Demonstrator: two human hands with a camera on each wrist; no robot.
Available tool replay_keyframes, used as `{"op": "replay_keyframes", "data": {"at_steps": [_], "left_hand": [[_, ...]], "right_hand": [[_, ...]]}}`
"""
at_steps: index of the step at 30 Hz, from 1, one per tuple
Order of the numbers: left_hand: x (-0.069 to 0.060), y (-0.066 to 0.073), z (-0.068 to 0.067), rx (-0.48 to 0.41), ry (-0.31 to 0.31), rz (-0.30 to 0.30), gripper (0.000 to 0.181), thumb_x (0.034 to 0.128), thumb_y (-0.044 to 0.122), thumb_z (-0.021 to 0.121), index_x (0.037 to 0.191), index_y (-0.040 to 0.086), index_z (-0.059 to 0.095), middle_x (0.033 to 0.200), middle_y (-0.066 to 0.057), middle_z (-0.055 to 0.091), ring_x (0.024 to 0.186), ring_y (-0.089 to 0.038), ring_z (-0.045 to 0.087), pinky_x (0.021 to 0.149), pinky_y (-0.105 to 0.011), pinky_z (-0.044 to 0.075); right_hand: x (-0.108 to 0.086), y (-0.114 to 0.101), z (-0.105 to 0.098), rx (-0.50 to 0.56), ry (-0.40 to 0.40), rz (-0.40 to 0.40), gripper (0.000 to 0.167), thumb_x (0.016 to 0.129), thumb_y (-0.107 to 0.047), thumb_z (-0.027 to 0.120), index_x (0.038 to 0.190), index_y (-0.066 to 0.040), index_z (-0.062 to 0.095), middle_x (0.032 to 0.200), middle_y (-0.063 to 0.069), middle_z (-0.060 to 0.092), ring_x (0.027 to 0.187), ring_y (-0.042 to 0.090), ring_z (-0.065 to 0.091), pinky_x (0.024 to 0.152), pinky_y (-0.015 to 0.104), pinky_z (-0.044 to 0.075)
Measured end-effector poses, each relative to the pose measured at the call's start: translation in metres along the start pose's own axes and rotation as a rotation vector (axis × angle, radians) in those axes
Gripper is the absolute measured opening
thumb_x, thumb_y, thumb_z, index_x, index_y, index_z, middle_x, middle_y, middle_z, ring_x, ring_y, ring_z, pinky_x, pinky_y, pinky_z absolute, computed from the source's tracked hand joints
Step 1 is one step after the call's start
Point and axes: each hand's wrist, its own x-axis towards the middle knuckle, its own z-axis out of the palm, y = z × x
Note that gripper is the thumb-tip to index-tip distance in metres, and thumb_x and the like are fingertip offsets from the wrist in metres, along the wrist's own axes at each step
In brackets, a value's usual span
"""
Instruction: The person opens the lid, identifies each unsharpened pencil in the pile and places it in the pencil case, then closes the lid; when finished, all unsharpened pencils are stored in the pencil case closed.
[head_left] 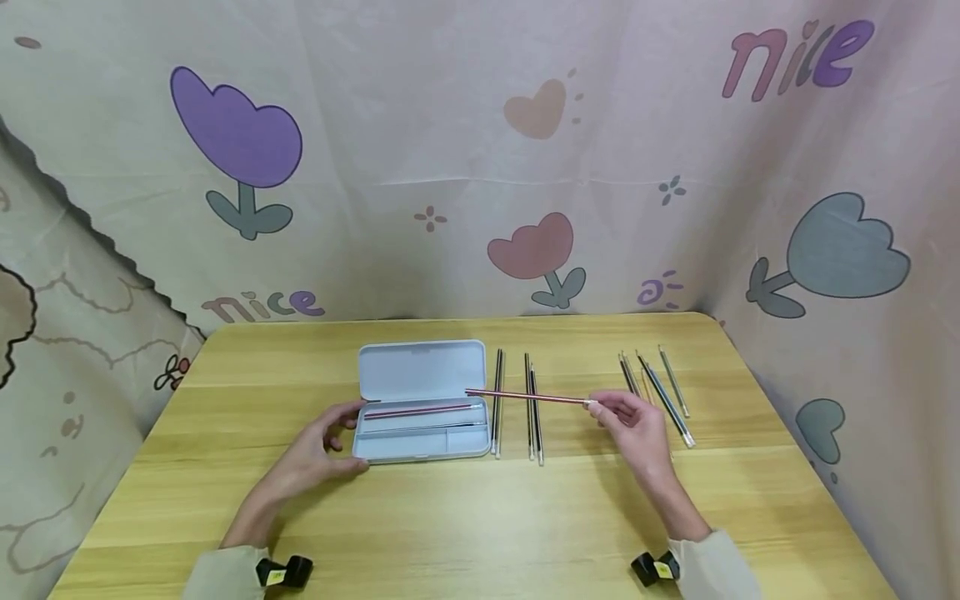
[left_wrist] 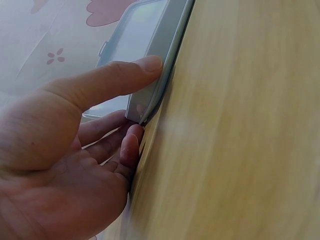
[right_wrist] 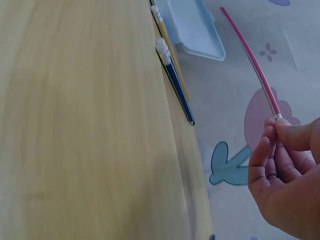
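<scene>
A light-blue pencil case (head_left: 405,447) lies open on the table, its lid (head_left: 422,371) tipped back. Red pencils (head_left: 420,412) rest in its rear compartment. My left hand (head_left: 311,454) grips the case's left end, with the thumb on the front side and the fingers behind, as the left wrist view confirms on the case wall (left_wrist: 150,80). My right hand (head_left: 637,429) pinches a red pencil (head_left: 532,397) by its pale eraser end. That pencil is held up, pointing left, its far tip over the right side of the case.
Dark pencils (head_left: 498,400) lie just right of the case, and more dark pencils (head_left: 534,408) lie beside them. Several pencils (head_left: 663,396) are spread beyond my right hand. A patterned cloth (head_left: 420,167) hangs behind the wooden table (head_left: 480,533).
</scene>
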Motion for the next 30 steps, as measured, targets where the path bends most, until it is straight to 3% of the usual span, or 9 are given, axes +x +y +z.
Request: {"op": "replay_keyframes", "data": {"at_steps": [17, 25, 30], "left_hand": [[0.001, 0.001, 0.000, 0.004, -0.006, -0.016, 0.090, 0.0744, 0.013, 0.091, 0.151, 0.004, 0.045, 0.125, -0.017, 0.056, 0.092, -0.028, 0.047, 0.077, -0.028, 0.042], [0.001, 0.001, 0.000, 0.000, -0.006, -0.015, 0.089, 0.0760, 0.013, 0.091, 0.151, 0.004, 0.045, 0.126, -0.018, 0.055, 0.093, -0.029, 0.047, 0.078, -0.028, 0.042], [0.000, 0.001, -0.002, -0.012, -0.006, -0.021, 0.088, 0.0760, 0.014, 0.091, 0.151, 0.005, 0.045, 0.126, -0.017, 0.055, 0.094, -0.029, 0.047, 0.078, -0.028, 0.041]], "right_hand": [[0.008, 0.002, 0.043, 0.020, -0.082, 0.046, 0.016, 0.093, 0.000, 0.073, 0.107, 0.007, 0.072, 0.101, 0.022, 0.073, 0.092, 0.036, 0.070, 0.080, 0.035, 0.058], [0.011, -0.002, 0.070, 0.027, -0.122, 0.074, 0.016, 0.092, 0.002, 0.073, 0.107, 0.006, 0.072, 0.100, 0.021, 0.072, 0.091, 0.039, 0.069, 0.079, 0.036, 0.058], [0.012, -0.001, 0.088, 0.000, -0.145, 0.047, 0.012, 0.092, 0.001, 0.073, 0.103, 0.004, 0.074, 0.096, 0.017, 0.073, 0.089, 0.040, 0.068, 0.074, 0.033, 0.058]]}}
